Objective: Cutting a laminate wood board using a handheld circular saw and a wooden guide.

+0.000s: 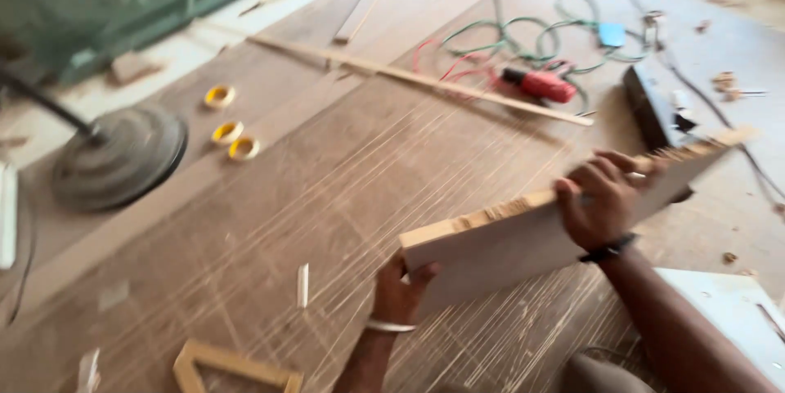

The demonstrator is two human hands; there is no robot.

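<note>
While tilted, board (523,250) in hands (601,201)

tape rolls (231,125): 3 | white board (531,242): 1 | red power tool (541,84): 1 | fan base (120,156): 1

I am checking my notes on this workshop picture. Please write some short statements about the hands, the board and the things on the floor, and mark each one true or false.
1. Both hands hold one pale board. True: the left hand grips its lower end, and the right hand grips over its top edge.
2. The board lies flat on the floor. False: it is lifted and tilted.
3. Three yellow tape rolls lie on the brown sheet. True.
4. The red power tool is in the right hand. False: it lies on the floor among green cables.
5. The round fan base is at the right. False: it is at the left.
</note>
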